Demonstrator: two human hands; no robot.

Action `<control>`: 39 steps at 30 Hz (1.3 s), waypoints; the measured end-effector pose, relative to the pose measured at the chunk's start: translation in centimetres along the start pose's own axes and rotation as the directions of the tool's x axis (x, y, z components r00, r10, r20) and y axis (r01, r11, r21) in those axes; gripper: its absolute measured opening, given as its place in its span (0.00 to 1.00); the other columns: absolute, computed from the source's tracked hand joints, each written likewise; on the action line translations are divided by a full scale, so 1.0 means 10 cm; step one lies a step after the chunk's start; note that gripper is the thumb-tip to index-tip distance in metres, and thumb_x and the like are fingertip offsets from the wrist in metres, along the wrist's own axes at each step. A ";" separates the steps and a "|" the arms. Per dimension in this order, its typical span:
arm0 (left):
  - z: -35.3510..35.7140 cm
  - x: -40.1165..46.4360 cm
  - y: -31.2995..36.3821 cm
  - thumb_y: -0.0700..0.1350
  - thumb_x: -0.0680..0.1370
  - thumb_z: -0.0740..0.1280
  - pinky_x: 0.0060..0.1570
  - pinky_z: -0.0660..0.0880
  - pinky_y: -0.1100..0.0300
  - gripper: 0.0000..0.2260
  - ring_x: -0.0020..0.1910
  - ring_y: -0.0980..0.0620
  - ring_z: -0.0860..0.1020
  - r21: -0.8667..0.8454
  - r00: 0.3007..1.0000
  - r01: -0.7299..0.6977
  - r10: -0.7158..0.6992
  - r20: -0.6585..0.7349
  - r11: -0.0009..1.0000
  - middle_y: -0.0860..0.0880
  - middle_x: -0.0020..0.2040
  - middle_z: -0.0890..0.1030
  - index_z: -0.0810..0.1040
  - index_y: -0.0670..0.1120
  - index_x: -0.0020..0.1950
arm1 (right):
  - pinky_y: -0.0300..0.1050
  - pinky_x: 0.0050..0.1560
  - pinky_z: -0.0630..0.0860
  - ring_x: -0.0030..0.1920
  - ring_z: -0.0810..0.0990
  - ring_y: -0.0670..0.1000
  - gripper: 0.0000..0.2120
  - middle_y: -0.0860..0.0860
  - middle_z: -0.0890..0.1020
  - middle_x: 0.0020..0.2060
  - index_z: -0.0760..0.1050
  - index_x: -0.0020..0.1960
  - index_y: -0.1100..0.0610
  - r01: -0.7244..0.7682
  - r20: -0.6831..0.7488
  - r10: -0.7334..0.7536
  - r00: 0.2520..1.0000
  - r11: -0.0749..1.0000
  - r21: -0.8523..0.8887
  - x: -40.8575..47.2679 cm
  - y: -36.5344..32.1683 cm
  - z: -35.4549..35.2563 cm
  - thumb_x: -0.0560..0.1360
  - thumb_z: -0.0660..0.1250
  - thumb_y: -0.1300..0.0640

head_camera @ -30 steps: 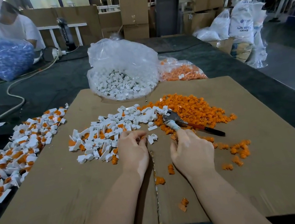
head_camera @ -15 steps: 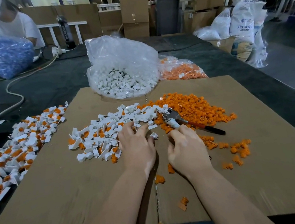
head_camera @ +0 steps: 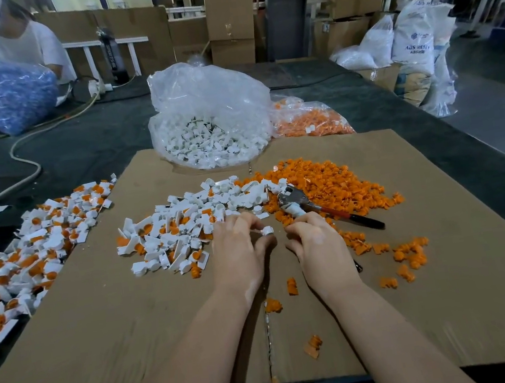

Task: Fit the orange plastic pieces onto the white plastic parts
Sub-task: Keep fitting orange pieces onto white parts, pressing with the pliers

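Cardboard sheet on dark table, cartons behind.

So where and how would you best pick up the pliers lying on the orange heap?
Judging by pose, grip the pliers by the dark handle end, coming from above on the right: it lies on bare cardboard beyond the right hand, while the metal head sits buried among orange pieces.

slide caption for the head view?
Left hand pinches a white part beside right hand, between white and orange piles.
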State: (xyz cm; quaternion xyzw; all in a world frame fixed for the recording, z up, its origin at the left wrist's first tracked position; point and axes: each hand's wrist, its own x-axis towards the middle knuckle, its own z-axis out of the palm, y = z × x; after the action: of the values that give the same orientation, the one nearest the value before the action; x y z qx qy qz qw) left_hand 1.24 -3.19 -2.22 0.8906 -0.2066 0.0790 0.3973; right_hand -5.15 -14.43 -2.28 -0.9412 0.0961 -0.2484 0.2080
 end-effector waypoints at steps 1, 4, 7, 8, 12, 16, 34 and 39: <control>-0.01 -0.01 0.01 0.48 0.74 0.69 0.47 0.66 0.61 0.06 0.50 0.52 0.70 -0.023 1.000 -0.005 0.006 0.016 1.000 0.54 0.45 0.73 0.73 0.51 0.47 | 0.43 0.50 0.72 0.53 0.75 0.53 0.07 0.56 0.76 0.53 0.78 0.51 0.64 -0.004 -0.003 0.004 1.000 1.000 0.022 0.00 0.00 -0.01 0.76 0.65 0.63; -0.02 -0.03 0.02 0.48 0.77 0.66 0.43 0.71 0.62 0.05 0.45 0.54 0.74 -0.052 0.997 -0.050 0.053 0.060 0.997 0.53 0.44 0.78 0.74 0.50 0.51 | 0.42 0.46 0.70 0.49 0.75 0.53 0.04 0.56 0.76 0.47 0.78 0.46 0.64 0.026 -0.041 -0.024 0.999 0.998 0.062 -0.01 -0.03 -0.05 0.74 0.68 0.63; -0.04 -0.04 0.03 0.48 0.78 0.64 0.36 0.65 0.72 0.06 0.42 0.58 0.74 -0.047 0.989 -0.121 0.125 0.081 0.992 0.56 0.44 0.79 0.75 0.50 0.54 | 0.44 0.45 0.71 0.47 0.75 0.55 0.03 0.57 0.77 0.44 0.77 0.45 0.64 0.053 -0.084 -0.049 0.995 0.998 0.045 -0.02 -0.05 -0.07 0.72 0.69 0.64; -0.04 -0.04 0.04 0.47 0.79 0.63 0.35 0.63 0.71 0.07 0.42 0.59 0.72 -0.042 0.986 -0.140 0.143 0.084 0.989 0.56 0.45 0.79 0.76 0.51 0.55 | 0.44 0.44 0.71 0.46 0.75 0.55 0.03 0.57 0.77 0.44 0.78 0.46 0.63 0.058 -0.086 -0.053 0.995 0.997 0.051 -0.02 -0.05 -0.07 0.73 0.69 0.64; -0.03 -0.03 0.03 0.46 0.79 0.62 0.38 0.60 0.72 0.09 0.45 0.60 0.68 -0.016 0.978 -0.182 0.182 0.103 0.983 0.54 0.49 0.76 0.78 0.51 0.57 | 0.40 0.42 0.71 0.44 0.74 0.52 0.05 0.55 0.75 0.45 0.79 0.50 0.62 0.093 -0.054 -0.090 0.994 0.994 0.052 -0.03 -0.05 -0.08 0.74 0.67 0.64; -0.05 -0.04 0.03 0.45 0.78 0.65 0.41 0.63 0.73 0.11 0.45 0.58 0.72 -0.114 0.987 -0.117 0.128 0.094 0.987 0.56 0.46 0.75 0.76 0.51 0.60 | 0.41 0.42 0.72 0.44 0.75 0.50 0.03 0.54 0.76 0.45 0.76 0.48 0.62 0.087 -0.054 -0.083 0.995 0.993 0.082 -0.04 -0.06 -0.09 0.76 0.65 0.64; -0.09 -0.02 0.05 0.45 0.77 0.66 0.46 0.74 0.54 0.04 0.43 0.50 0.78 -0.311 0.974 0.074 -0.002 0.226 0.948 0.48 0.41 0.80 0.75 0.46 0.49 | 0.36 0.41 0.74 0.41 0.77 0.43 0.03 0.44 0.79 0.37 0.76 0.44 0.54 -0.088 -0.063 0.123 0.990 0.914 0.395 -0.02 0.00 -0.08 0.75 0.67 0.61; -0.11 -0.02 0.04 0.44 0.77 0.66 0.43 0.72 0.62 0.02 0.41 0.53 0.78 -0.375 0.975 0.111 -0.027 0.222 0.920 0.50 0.39 0.80 0.76 0.48 0.48 | 0.39 0.37 0.69 0.38 0.74 0.47 0.03 0.48 0.78 0.36 0.76 0.44 0.57 -0.039 -0.100 0.064 0.993 0.972 0.230 -0.03 -0.01 -0.07 0.75 0.67 0.58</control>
State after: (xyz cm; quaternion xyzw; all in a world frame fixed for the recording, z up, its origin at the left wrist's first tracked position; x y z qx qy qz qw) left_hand 0.95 -2.53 -1.29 0.8052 -0.2278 -0.0730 0.5426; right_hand -5.76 -14.46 -1.85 -0.8937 0.1022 -0.3023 0.3154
